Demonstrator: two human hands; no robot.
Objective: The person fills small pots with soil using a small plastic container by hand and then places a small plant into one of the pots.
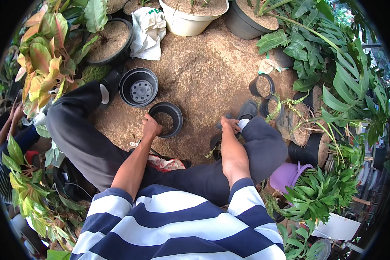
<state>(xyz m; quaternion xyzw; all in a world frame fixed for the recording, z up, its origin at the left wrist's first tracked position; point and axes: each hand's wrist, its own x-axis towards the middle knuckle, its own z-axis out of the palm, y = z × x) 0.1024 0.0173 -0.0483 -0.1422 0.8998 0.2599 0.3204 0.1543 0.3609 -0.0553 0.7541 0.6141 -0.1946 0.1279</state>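
Observation:
A round black plastic pot (178, 125) stands on the ground before me with some brown potting mix inside. My left hand (152, 126) grips its near-left rim, fingers curled at the edge. Just beyond it, an upright black pot (123, 87) with a perforated grey bottom holds no mix. My right hand (230, 124) hangs above the ground beside my right shoe (248, 109), fingers bent. A dark grey object (227, 115) shows at its fingers; whether they grasp it is hidden. Below that hand, another dark pot (215, 140) is partly covered by my forearm.
Brown potting mix (201, 74) covers the ground. Two small black pots (262, 85) stand right, near a fern (292, 105). A white cloth (148, 32) lies by potted plants at the back. A purple pot (282, 177) is at my right. Another person's arm (11, 120) appears far left.

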